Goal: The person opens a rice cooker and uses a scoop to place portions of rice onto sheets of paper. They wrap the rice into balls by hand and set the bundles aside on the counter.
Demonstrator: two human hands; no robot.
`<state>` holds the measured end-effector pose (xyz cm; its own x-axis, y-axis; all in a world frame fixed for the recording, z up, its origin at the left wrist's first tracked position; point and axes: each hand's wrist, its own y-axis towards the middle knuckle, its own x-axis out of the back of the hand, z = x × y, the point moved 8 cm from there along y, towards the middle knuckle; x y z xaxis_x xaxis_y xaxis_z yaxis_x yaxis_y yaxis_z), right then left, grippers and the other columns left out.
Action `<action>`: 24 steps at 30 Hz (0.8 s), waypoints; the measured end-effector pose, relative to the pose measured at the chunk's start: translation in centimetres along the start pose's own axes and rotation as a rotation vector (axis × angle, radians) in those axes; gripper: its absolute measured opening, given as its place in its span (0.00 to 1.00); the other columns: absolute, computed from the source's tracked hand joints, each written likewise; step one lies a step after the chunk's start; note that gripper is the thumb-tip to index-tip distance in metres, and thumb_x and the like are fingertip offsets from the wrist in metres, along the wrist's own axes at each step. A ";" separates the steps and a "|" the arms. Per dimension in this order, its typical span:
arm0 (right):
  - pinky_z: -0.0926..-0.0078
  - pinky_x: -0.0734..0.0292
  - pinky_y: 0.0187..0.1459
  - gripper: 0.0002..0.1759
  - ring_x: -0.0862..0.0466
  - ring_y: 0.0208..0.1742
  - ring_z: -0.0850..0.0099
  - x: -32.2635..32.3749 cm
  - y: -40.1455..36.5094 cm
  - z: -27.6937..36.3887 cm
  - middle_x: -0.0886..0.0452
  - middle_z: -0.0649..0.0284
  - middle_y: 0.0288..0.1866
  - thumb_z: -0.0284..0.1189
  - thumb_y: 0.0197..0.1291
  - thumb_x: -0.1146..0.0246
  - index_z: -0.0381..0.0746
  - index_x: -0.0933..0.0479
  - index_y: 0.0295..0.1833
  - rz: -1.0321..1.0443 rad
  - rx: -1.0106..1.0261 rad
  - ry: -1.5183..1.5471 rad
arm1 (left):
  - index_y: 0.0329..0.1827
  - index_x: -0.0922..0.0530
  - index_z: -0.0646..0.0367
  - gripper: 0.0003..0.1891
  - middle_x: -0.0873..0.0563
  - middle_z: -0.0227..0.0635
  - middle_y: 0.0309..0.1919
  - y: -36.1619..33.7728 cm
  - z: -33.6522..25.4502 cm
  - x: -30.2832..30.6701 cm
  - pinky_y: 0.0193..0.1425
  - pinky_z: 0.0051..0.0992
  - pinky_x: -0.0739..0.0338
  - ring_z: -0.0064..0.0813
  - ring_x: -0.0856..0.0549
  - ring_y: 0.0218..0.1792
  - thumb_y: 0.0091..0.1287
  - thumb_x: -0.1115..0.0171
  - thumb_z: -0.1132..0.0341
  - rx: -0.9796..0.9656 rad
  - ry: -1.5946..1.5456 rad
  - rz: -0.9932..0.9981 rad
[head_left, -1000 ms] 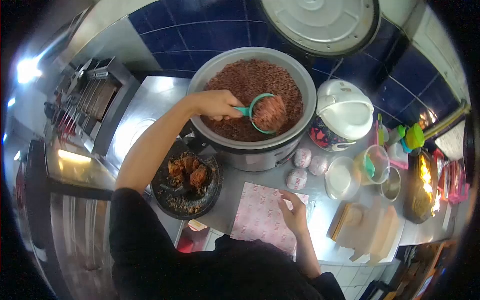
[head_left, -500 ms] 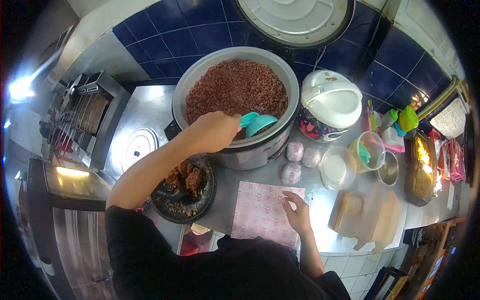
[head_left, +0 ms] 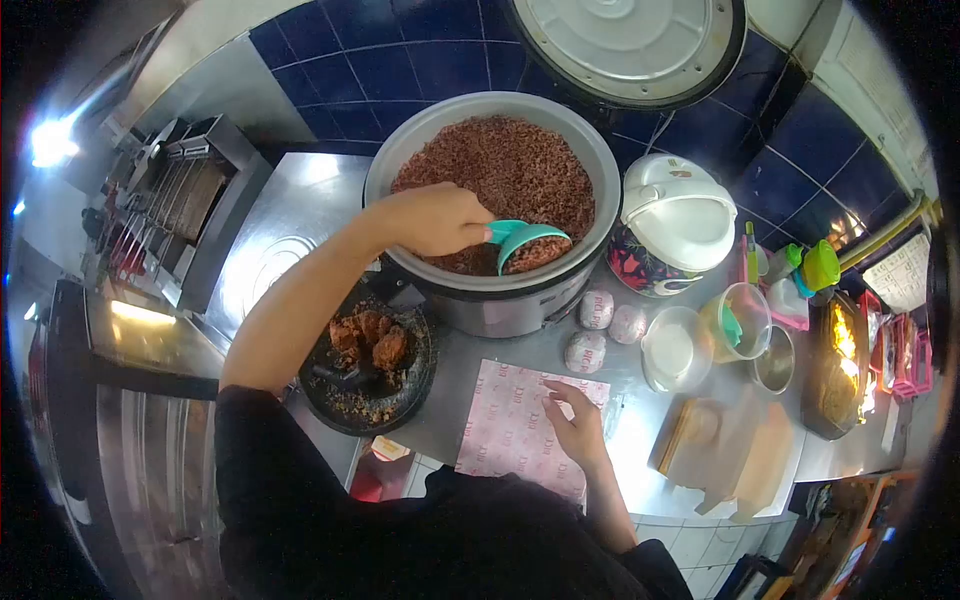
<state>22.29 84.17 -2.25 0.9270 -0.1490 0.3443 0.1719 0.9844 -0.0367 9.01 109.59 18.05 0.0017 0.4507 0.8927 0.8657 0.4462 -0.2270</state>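
A teal scoop (head_left: 512, 236) is in my left hand (head_left: 440, 220), its bowl holding reddish-brown rice near the front rim of the large cooker (head_left: 480, 285). More of the same rice (head_left: 510, 160) fills the pot. My right hand (head_left: 575, 418) rests with fingers apart on the right side of a printed paper sheet (head_left: 505, 420), holding nothing. Several inches of counter separate the sheet from a dark stone mortar (head_left: 415, 400) with browned fried pieces (head_left: 385, 345) and crumbs. Three wrapped round bundles (head_left: 586, 352) sit beside the cooker.
A white-lidded flowered container (head_left: 680, 220) stands right of the cooker. Further right are clear tubs (head_left: 676, 350), a metal bowl (head_left: 775, 365), brown cardboard boxes (head_left: 765, 450) and a long dark tray (head_left: 832, 380). The raised cooker lid (head_left: 630, 40) is behind; a grill rack (head_left: 185, 205) is left.
The scoop has turned and now shows rice in its bowl. My right hand has shifted slightly left over the paper. The whole view has moved a little.
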 end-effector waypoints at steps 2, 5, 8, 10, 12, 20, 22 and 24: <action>0.69 0.18 0.52 0.20 0.12 0.55 0.67 -0.2 0.0 -0.8 0.13 0.52 0.55 0.30 0.69 0.32 0.35 0.18 0.63 -0.007 -0.055 0.022 | 0.43 0.18 0.63 0.14 0.16 0.53 0.29 0.5 1.0 -0.9 0.41 0.46 0.25 0.51 0.16 0.31 0.78 0.44 0.60 0.025 -0.010 0.025; 0.66 0.17 0.51 0.20 0.11 0.54 0.61 0.2 -0.1 -0.9 0.13 0.49 0.57 0.31 0.68 0.32 0.36 0.18 0.63 -0.007 -0.024 -0.007 | 0.42 0.18 0.64 0.16 0.18 0.47 0.24 -0.1 2.7 -0.2 0.38 0.41 0.26 0.39 0.20 0.25 0.79 0.45 0.59 0.013 -0.078 0.117; 0.67 0.17 0.50 0.19 0.11 0.52 0.61 0.8 -0.4 -3.6 0.13 0.48 0.56 0.30 0.68 0.32 0.36 0.18 0.62 -0.070 -0.094 0.103 | 0.38 0.18 0.63 0.19 0.22 0.35 0.20 0.9 4.8 -1.8 0.30 0.33 0.30 0.23 0.27 0.23 0.80 0.45 0.56 0.076 -0.234 0.184; 0.63 0.18 0.52 0.20 0.12 0.54 0.59 1.7 -1.0 -4.4 0.14 0.48 0.57 0.31 0.68 0.32 0.35 0.18 0.62 -0.078 -0.176 0.045 | 0.37 0.18 0.62 0.19 0.23 0.30 0.21 0.4 5.9 -2.1 0.27 0.29 0.33 0.20 0.29 0.22 0.80 0.44 0.55 0.199 -0.354 0.245; 0.60 0.18 0.54 0.20 0.13 0.55 0.57 2.5 -2.6 -6.4 0.14 0.48 0.57 0.32 0.68 0.32 0.35 0.18 0.61 -0.111 -0.262 0.005 | 0.36 0.18 0.60 0.19 0.24 0.26 0.22 0.0 6.5 -2.5 0.23 0.24 0.36 0.16 0.31 0.21 0.80 0.44 0.54 0.309 -0.450 0.323; 0.43 0.25 0.61 0.48 0.22 0.63 0.39 3.0 -10.5 -11.5 0.21 0.38 0.58 0.44 0.58 0.25 0.33 0.41 0.75 -0.220 -0.657 -0.566 | 0.45 0.19 0.60 0.16 0.22 0.29 0.26 -5.7 6.9 1.5 0.17 0.17 0.42 0.13 0.31 0.17 0.80 0.45 0.55 0.456 -0.898 -0.144; 0.44 0.23 0.58 0.47 0.17 0.58 0.39 1.6 -11.2 -14.3 0.17 0.37 0.55 0.43 0.57 0.25 0.33 0.39 0.74 -0.222 -0.680 -0.507 | 0.45 0.20 0.60 0.16 0.22 0.30 0.25 -7.8 5.9 1.3 0.15 0.17 0.41 0.12 0.32 0.15 0.81 0.45 0.54 0.443 -0.965 -0.231; 0.47 0.21 0.56 0.44 0.14 0.52 0.39 1.6 -11.4 -15.2 0.15 0.37 0.51 0.41 0.58 0.26 0.34 0.39 0.73 -0.266 -0.652 -0.404 | 0.44 0.20 0.60 0.17 0.22 0.30 0.26 -10.3 2.7 -0.4 0.17 0.18 0.41 0.14 0.31 0.17 0.81 0.44 0.54 0.483 -0.986 -0.218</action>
<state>26.91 71.32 -15.51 0.6575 -0.2024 0.7258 0.6446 0.6498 -0.4028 -1.24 106.92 18.93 -0.7091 0.6467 0.2809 0.5138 0.7468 -0.4222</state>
